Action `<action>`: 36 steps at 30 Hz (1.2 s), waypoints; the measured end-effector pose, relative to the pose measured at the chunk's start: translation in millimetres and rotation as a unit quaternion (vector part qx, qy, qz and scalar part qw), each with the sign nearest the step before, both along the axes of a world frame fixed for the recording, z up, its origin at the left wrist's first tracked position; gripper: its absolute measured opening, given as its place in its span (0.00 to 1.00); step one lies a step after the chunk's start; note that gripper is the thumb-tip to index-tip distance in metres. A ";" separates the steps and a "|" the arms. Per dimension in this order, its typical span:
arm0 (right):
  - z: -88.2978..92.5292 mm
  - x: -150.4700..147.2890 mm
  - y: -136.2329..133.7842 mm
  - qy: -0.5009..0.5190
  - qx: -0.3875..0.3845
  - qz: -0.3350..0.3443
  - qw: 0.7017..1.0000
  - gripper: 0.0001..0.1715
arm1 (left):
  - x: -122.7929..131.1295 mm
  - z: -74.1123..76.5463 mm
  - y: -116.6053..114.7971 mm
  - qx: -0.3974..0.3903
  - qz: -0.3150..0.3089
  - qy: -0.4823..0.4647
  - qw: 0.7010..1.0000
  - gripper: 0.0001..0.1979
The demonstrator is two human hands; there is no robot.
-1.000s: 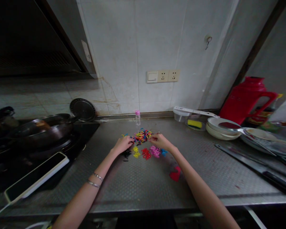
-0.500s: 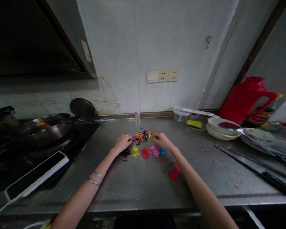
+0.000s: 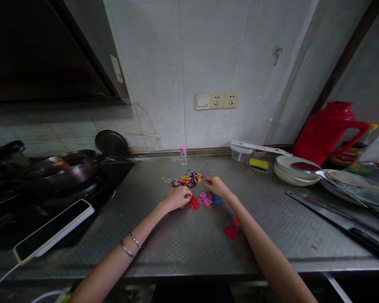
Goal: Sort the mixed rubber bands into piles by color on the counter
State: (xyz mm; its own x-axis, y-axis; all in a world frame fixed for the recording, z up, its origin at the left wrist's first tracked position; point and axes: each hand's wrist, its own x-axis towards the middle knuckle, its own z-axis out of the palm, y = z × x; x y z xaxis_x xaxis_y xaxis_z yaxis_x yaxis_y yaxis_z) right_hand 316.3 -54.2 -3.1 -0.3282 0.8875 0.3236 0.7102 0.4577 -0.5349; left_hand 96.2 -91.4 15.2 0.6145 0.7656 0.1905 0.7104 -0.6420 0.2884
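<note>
The left hand (image 3: 177, 197) is curled over the red pile (image 3: 195, 204) of small bands on the tabletop (image 3: 189, 248), and the right hand (image 3: 217, 187) has its fingertips drawn together at the right edge of the mixed pile (image 3: 186, 179) of coloured bands; whether either hand grips a band cannot be told. The mixed pile lies just behind 3 sorted piles, red, pink (image 3: 205, 199) and blue (image 3: 217, 201), set close side by side between the 2 hands. Risk: the piles nearly touch, so a dragged wrist could blend the colours, and a band slipping from a pinch could spring toward the stove (image 3: 66, 185) at the left.
</note>
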 end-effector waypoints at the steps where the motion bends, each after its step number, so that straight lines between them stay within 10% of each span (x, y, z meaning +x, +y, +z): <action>1: 0.2 -0.1 -0.4 -0.002 -0.002 0.000 1.000 0.14 | 2.2 -1.3 -1.8 -0.001 0.002 0.004 1.000 0.11; 14: 10.9 -18.7 -6.3 -0.105 -0.012 -0.051 0.993 0.14 | -29.9 4.3 22.3 -0.139 0.055 -0.200 0.968 0.13; 36: 7.3 -53.4 1.2 -0.189 -0.077 -0.181 0.962 0.16 | -76.0 -17.5 42.3 -0.103 0.227 -0.265 0.932 0.11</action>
